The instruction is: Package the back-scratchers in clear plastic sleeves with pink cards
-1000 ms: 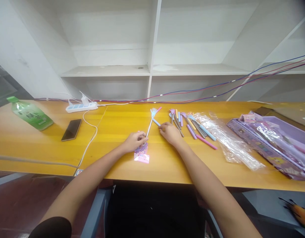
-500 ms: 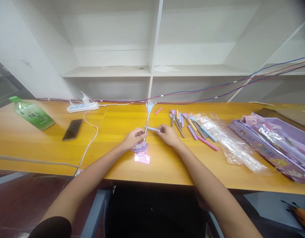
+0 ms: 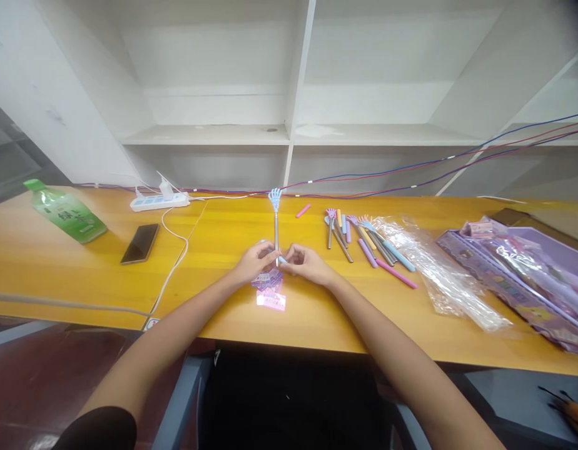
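Observation:
My left hand (image 3: 256, 261) is closed on the metal rod of a back scratcher (image 3: 276, 228), whose light blue hand-shaped head points away from me. Close beside it, my right hand (image 3: 308, 264) pinches a light blue handle tube (image 3: 283, 260), mostly hidden by the fingers, with its end at the lower part of the rod. Whether the tube touches the rod I cannot tell. Below my left hand lie purple and pink printed cards (image 3: 271, 300). To the right, several back scratchers (image 3: 338, 234) and loose coloured handle tubes (image 3: 396, 274) lie in a pile.
A pink tube (image 3: 303, 210) lies beyond my hands. Clear plastic sleeves (image 3: 439, 275) and a purple box (image 3: 509, 275) with packed items stand at right. On the left are a green bottle (image 3: 68, 212), a phone (image 3: 139, 244), a power strip (image 3: 160, 201) and a white cable (image 3: 176, 269).
My right hand has drawn closer to my left, turning the blue tube from crosswise toward the rod's lower end. The back scratcher now stands more upright in view, its head shifted slightly left.

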A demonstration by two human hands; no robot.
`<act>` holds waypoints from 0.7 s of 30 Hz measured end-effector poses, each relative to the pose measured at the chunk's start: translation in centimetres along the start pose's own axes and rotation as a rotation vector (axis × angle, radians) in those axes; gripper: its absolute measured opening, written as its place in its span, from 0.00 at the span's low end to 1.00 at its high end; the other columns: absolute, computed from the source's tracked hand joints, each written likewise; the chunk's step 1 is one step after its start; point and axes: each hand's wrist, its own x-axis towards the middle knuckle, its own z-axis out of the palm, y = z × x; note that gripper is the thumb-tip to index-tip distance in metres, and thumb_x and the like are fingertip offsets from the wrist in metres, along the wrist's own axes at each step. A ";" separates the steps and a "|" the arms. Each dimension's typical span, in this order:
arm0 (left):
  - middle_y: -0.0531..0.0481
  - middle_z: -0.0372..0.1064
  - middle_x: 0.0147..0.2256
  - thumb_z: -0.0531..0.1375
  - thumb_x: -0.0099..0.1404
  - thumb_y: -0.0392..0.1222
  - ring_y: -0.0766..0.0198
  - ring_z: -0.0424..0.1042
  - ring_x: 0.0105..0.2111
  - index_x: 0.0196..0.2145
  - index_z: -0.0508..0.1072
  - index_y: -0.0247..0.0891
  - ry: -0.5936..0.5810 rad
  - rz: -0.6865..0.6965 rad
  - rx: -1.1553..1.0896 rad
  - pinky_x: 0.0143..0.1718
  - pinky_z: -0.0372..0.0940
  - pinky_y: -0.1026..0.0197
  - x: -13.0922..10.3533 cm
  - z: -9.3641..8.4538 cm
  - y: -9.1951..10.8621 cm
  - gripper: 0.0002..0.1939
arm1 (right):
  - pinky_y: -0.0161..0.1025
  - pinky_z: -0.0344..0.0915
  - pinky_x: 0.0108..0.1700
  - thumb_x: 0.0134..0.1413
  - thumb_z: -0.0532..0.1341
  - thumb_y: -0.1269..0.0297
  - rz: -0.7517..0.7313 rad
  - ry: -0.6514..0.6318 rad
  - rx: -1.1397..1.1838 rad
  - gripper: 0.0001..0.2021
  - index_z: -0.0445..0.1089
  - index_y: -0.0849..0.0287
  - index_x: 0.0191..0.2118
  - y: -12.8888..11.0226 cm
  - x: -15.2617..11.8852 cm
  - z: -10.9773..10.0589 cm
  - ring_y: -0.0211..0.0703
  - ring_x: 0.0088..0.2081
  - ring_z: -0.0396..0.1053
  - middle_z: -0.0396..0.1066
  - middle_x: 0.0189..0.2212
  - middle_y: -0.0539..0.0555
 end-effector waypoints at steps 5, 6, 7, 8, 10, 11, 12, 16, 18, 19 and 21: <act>0.57 0.62 0.28 0.64 0.65 0.63 0.69 0.64 0.26 0.35 0.66 0.39 -0.027 -0.035 0.071 0.29 0.61 0.65 -0.3 -0.1 0.0 0.23 | 0.36 0.63 0.29 0.54 0.69 0.38 -0.027 -0.009 -0.023 0.25 0.71 0.57 0.39 -0.4 0.1 -0.5 0.37 0.24 0.65 0.73 0.28 0.49; 0.57 0.62 0.28 0.63 0.65 0.62 0.69 0.63 0.26 0.34 0.67 0.39 -0.037 -0.025 0.111 0.29 0.61 0.65 -0.4 -0.1 0.1 0.22 | 0.36 0.63 0.29 0.55 0.68 0.37 -0.045 0.028 0.010 0.26 0.71 0.57 0.42 -0.5 0.2 -0.7 0.36 0.24 0.64 0.72 0.29 0.49; 0.56 0.62 0.28 0.63 0.66 0.61 0.68 0.63 0.27 0.33 0.67 0.39 -0.053 -0.010 0.162 0.30 0.61 0.65 -0.5 0.0 0.3 0.21 | 0.36 0.63 0.29 0.56 0.66 0.36 -0.059 0.066 0.046 0.26 0.71 0.56 0.44 -0.5 0.3 -0.9 0.36 0.23 0.63 0.72 0.30 0.49; 0.56 0.62 0.28 0.63 0.66 0.60 0.68 0.63 0.28 0.33 0.68 0.38 -0.071 0.008 0.218 0.31 0.61 0.64 -0.6 0.0 0.5 0.21 | 0.36 0.61 0.28 0.57 0.65 0.36 -0.069 0.104 0.081 0.26 0.71 0.56 0.45 -0.5 0.4 -1.2 0.36 0.23 0.62 0.70 0.29 0.48; 0.54 0.64 0.29 0.62 0.67 0.57 0.66 0.63 0.30 0.31 0.70 0.38 -0.116 0.041 0.315 0.34 0.61 0.64 -0.7 0.1 0.9 0.19 | 0.36 0.57 0.27 0.58 0.64 0.36 -0.076 0.182 0.138 0.26 0.71 0.56 0.44 -0.4 0.5 -1.6 0.35 0.22 0.59 0.67 0.27 0.47; 0.53 0.65 0.30 0.61 0.68 0.56 0.66 0.64 0.32 0.31 0.71 0.38 -0.140 0.053 0.348 0.36 0.61 0.63 -0.8 0.1 1.1 0.18 | 0.36 0.55 0.26 0.58 0.65 0.36 -0.074 0.218 0.163 0.25 0.71 0.56 0.43 -0.3 0.5 -1.8 0.35 0.22 0.58 0.65 0.26 0.46; 0.53 0.65 0.30 0.61 0.68 0.56 0.65 0.64 0.33 0.31 0.71 0.38 -0.162 0.061 0.371 0.37 0.61 0.63 -0.8 0.2 1.3 0.18 | 0.36 0.53 0.26 0.57 0.66 0.36 -0.067 0.248 0.184 0.25 0.71 0.56 0.41 -0.2 0.5 -1.9 0.35 0.21 0.57 0.62 0.24 0.45; 0.53 0.64 0.28 0.60 0.70 0.57 0.66 0.63 0.31 0.34 0.75 0.38 -0.214 0.044 0.401 0.35 0.60 0.63 -1.0 0.3 1.7 0.19 | 0.36 0.49 0.24 0.52 0.71 0.38 -0.035 0.307 0.250 0.24 0.70 0.56 0.35 0.0 0.7 -2.4 0.34 0.21 0.52 0.56 0.21 0.44; 0.54 0.62 0.27 0.57 0.72 0.59 0.67 0.60 0.26 0.41 0.77 0.38 -0.205 -0.003 0.352 0.30 0.57 0.64 -1.1 0.3 1.8 0.21 | 0.36 0.49 0.23 0.51 0.71 0.38 -0.045 0.334 0.277 0.24 0.68 0.55 0.33 -0.2 0.8 -2.7 0.34 0.20 0.50 0.55 0.21 0.44; 0.55 0.60 0.26 0.55 0.73 0.60 0.67 0.58 0.24 0.47 0.76 0.39 -0.195 -0.027 0.306 0.27 0.55 0.64 -1.1 0.2 1.8 0.23 | 0.36 0.49 0.23 0.51 0.71 0.38 -0.054 0.356 0.290 0.24 0.68 0.55 0.33 -0.3 0.8 -2.9 0.34 0.20 0.49 0.54 0.21 0.44; 0.58 0.56 0.24 0.52 0.74 0.60 0.68 0.53 0.22 0.58 0.71 0.40 -0.156 -0.055 0.206 0.24 0.51 0.64 -1.1 0.0 1.8 0.26 | 0.36 0.49 0.22 0.52 0.71 0.38 -0.067 0.406 0.314 0.24 0.67 0.55 0.33 -0.5 0.8 -3.4 0.33 0.19 0.49 0.53 0.20 0.44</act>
